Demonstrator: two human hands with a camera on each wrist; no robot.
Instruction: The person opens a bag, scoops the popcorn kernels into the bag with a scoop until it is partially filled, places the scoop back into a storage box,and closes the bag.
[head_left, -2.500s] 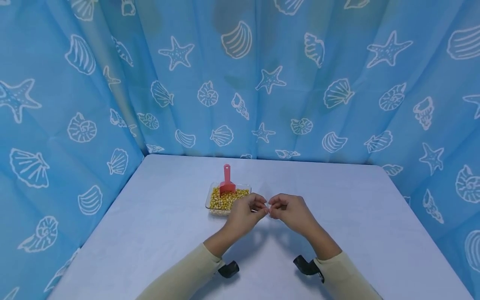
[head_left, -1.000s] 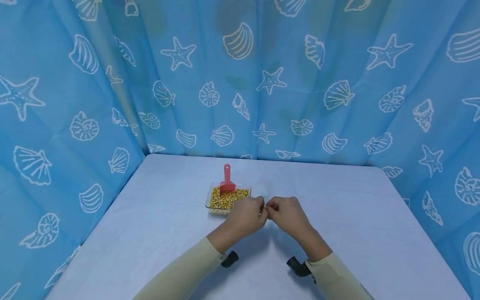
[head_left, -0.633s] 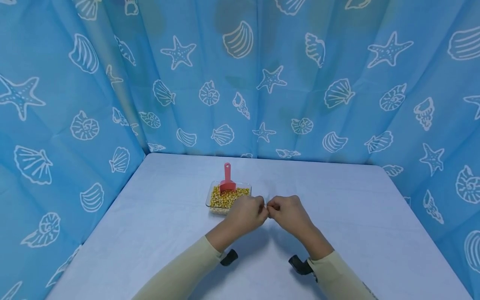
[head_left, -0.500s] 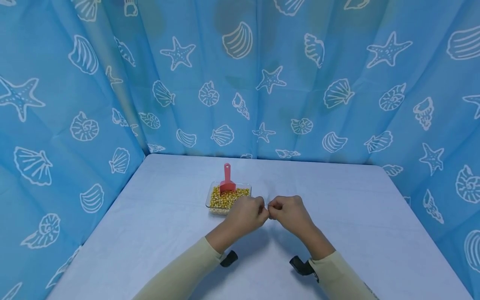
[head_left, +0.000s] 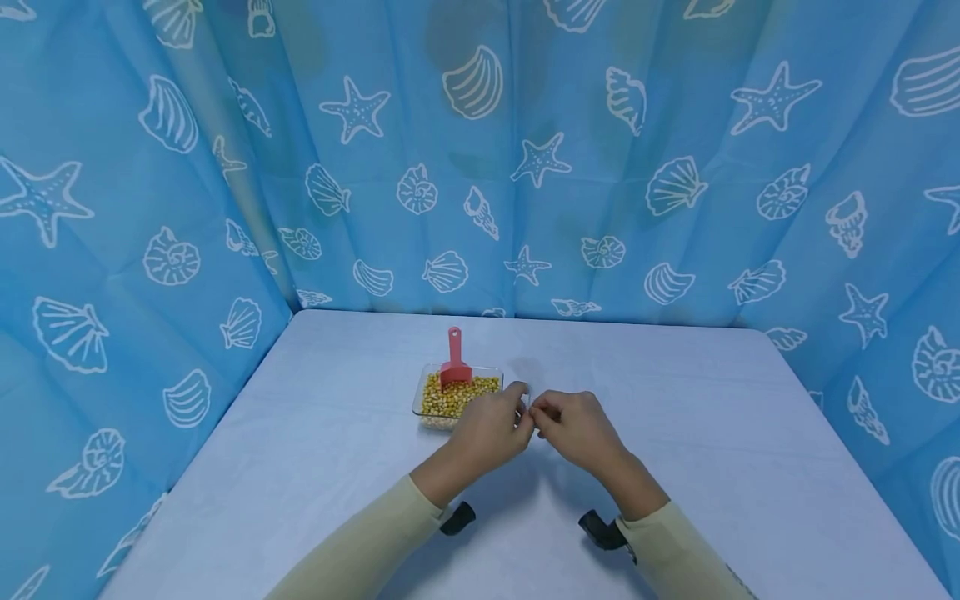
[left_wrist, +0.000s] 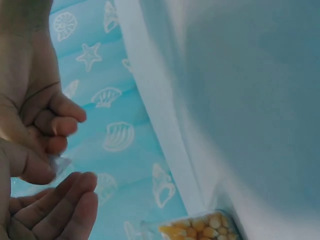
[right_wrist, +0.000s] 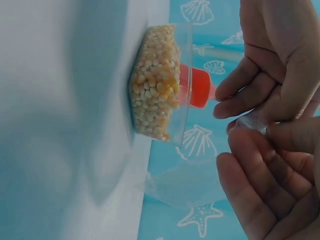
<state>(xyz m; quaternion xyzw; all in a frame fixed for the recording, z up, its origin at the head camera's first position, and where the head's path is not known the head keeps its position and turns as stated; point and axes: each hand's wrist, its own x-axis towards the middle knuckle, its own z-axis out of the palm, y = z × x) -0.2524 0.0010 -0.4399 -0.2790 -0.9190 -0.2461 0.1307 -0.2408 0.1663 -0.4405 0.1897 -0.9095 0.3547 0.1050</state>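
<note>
Both hands meet in front of me, pinching a clear plastic bag [right_wrist: 252, 121] between them; its thin film also shows as a sliver of plastic [left_wrist: 61, 165] in the left wrist view. Thumb and fingers of my left hand [head_left: 486, 429] grip one side of the bag, the index finger raised. My right hand [head_left: 579, 425] pinches the other side, its remaining fingers loosely curled. The bag's faint see-through body [right_wrist: 185, 187] hangs below the fingers. Just left of the hands stands a glass container [head_left: 415, 404] of corn kernels [head_left: 442, 400], partly hidden by the left hand.
A red scoop [head_left: 454, 367] stands in the kernels, its handle pointing up. The white-covered table [head_left: 337, 433] spreads around the container and hands. Blue curtains [head_left: 480, 208] with shell prints rise behind and at both sides. Black wrist cameras [head_left: 602, 531] sit under the sleeves.
Both hands have turned from loosely bent fingers to a tighter pinch, fingertips staying close together. Most recently the left index finger has lifted. The container and scoop have not moved.
</note>
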